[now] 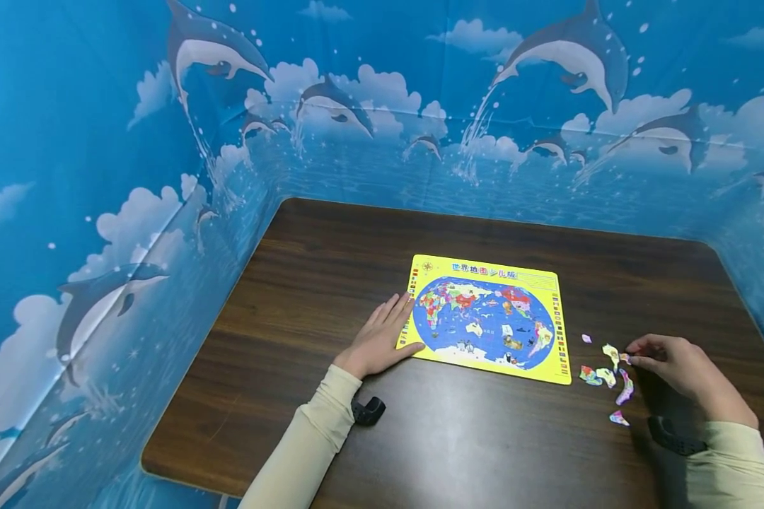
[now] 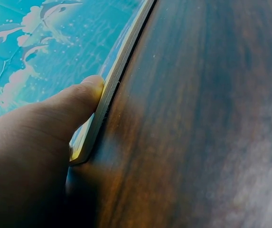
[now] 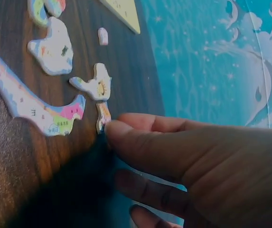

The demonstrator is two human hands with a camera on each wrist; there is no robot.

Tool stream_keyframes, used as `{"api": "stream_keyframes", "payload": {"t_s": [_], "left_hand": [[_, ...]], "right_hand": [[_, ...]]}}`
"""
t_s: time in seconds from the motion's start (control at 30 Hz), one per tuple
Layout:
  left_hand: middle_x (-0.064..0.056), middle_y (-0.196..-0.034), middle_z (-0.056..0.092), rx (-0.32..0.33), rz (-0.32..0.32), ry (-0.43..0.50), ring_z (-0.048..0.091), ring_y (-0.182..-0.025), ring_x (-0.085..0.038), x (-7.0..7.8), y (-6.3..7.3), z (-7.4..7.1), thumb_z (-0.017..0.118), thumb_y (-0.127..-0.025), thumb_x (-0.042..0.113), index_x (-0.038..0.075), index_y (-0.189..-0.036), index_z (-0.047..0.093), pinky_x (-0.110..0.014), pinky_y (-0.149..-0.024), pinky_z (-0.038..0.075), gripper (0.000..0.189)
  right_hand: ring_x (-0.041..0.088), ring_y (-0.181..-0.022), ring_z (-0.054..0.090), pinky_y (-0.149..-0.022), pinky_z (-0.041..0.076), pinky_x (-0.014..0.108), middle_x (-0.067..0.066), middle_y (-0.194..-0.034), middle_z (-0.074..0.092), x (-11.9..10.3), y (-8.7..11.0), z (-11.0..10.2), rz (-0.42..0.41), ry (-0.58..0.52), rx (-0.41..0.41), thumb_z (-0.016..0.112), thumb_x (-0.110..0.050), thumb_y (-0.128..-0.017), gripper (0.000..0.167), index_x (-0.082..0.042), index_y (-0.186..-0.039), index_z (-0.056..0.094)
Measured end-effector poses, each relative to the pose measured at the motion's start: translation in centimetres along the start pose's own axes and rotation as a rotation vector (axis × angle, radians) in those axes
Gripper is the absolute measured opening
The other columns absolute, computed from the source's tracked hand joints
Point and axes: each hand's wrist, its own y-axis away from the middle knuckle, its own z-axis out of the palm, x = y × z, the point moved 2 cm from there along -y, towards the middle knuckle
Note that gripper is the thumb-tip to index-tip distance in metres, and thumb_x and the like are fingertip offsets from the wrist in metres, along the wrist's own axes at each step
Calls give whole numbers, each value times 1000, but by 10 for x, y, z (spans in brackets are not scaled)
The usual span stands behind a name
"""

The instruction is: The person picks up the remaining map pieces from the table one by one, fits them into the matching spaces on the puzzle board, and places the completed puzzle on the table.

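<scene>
A yellow-bordered world map puzzle board [image 1: 484,264] lies flat on the table. My left hand [image 1: 377,339] rests on its left side with fingers stretched out, and the thumb [image 2: 86,95] presses on the board's front edge in the left wrist view. Right of the board, my right hand [image 1: 678,364] pinches a small orange-and-white puzzle piece [image 3: 102,116] between thumb and index finger. Its other fingers are loosely bent. Touching that piece's end is a whitish piece [image 3: 99,84] with a sun-like drawing. A long curved piece [image 3: 36,111] lies beside them.
Several more loose pieces are scattered nearby, including a white one [image 3: 55,50], a small pink one [image 1: 586,338] and a pink-purple one [image 1: 619,418] closer to me. The dark wooden table [image 1: 331,247] borders a blue dolphin-print curtain [image 1: 382,162].
</scene>
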Motion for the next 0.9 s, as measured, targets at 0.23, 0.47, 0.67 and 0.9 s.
{"api": "stream_keyframes", "payload": {"t_s": [0.23, 0.47, 0.67, 0.9], "left_hand": [[0, -175, -3, -11, -15, -6, -4, -160, -20, 0, -2, -2, 46, -102, 66, 15, -168, 4, -40, -129, 3, 93], [-2, -175, 0, -13, -13, 4, -2, -160, -22, 2, 0, -2, 47, -102, 64, 13, -168, 7, -42, -129, 4, 93], [-2, -175, 0, -9, -3, -3, -3, -160, -21, 2, 0, -2, 46, -103, 65, 13, -167, 6, -41, -129, 3, 92], [-3, -175, 0, -6, -3, -9, -3, -160, -22, 2, 0, -3, 46, -103, 65, 12, -167, 6, -41, -129, 4, 92]], "right_hand": [[44, -89, 65, -76, 49, 66, 22, -95, 71, 6, 1, -4, 34, 7, 3, 69, -11, -99, 15, 3, -103, 71], [38, -88, 67, -75, 51, 62, 17, -96, 73, 5, 3, 5, 33, 0, 22, 72, -14, -98, 16, 1, -101, 73], [38, -88, 67, -76, 51, 63, 20, -98, 73, 4, 3, 8, 38, -21, 40, 73, -16, -98, 19, 2, -104, 74], [26, -80, 66, -72, 54, 58, 15, -93, 74, 4, 5, 10, 34, -27, 57, 75, -23, -97, 25, 2, -102, 75]]}}
